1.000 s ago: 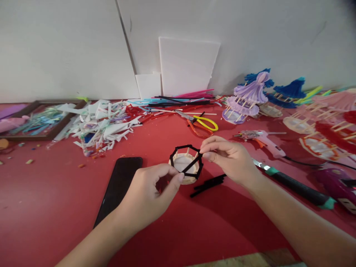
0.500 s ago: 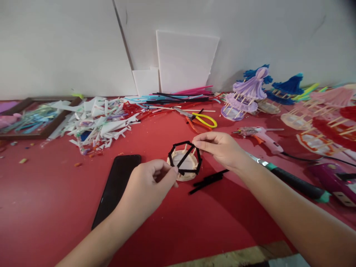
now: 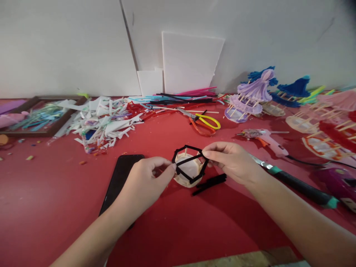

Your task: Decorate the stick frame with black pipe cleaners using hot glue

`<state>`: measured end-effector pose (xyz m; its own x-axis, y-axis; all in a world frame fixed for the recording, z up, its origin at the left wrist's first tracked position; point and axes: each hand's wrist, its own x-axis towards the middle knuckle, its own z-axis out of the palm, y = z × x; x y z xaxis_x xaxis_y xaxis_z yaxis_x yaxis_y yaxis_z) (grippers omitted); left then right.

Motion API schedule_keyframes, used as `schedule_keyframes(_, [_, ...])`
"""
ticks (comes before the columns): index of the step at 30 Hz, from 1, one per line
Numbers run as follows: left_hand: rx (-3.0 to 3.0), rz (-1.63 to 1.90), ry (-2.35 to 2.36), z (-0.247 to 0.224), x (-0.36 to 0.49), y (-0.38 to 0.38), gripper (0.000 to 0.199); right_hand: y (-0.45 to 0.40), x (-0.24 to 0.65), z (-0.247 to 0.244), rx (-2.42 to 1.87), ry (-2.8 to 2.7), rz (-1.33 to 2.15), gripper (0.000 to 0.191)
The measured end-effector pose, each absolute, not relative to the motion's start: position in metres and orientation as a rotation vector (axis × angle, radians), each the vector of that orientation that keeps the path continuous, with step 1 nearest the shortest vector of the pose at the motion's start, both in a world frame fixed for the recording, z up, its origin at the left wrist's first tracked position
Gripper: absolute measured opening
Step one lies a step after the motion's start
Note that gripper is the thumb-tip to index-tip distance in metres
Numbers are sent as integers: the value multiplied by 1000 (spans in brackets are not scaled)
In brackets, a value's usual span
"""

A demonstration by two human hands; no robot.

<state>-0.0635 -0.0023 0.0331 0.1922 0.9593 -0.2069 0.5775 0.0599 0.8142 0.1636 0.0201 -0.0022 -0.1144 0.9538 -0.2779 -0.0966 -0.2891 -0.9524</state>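
A black fuzzy polygon frame (image 3: 185,147) with one black strip across it sits over a small round cream base (image 3: 185,182) that has short upright sticks. My left hand (image 3: 155,174) pinches the frame at its left corner, where the strip ends. At the right corner, my right hand (image 3: 225,157) pinches the strip's other end between thumb and fingers. Several loose black strips (image 3: 211,182) lie on the red table just right of the base. A black phone (image 3: 118,181) lies flat, partly beneath my left wrist.
Scissors (image 3: 207,120) lie behind the base. On the right are a pink glue gun (image 3: 274,144), a dark-handled cutter (image 3: 302,185) and a purple tiered model (image 3: 244,100). White scraps (image 3: 104,118) are heaped at back left, beside a brown tray (image 3: 52,131).
The black frame has turned, its cross strip going from steeply slanted to nearly level. My right hand has moved lower with its corner. The whole view has shifted slightly.
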Motion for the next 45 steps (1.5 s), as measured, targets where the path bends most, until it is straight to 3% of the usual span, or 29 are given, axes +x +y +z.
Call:
schedule_keyframes(9, [1183, 642, 1322, 26, -65, 6, 24, 15, 167, 4, -1220, -855, 1792, 42])
schedule_keyframes(21, [1464, 761, 1278, 31, -61, 6, 18, 13, 172, 11, -1161, -1023, 1619, 34])
schedule_keyframes(32, [1267, 546, 1271, 31, -63, 8, 17, 13, 174, 19, -1291, -781, 1830, 42])
schedule_keyframes(45, [1297, 586, 1242, 27, -64, 7, 13, 17, 175, 17, -1311, -756, 1886, 45])
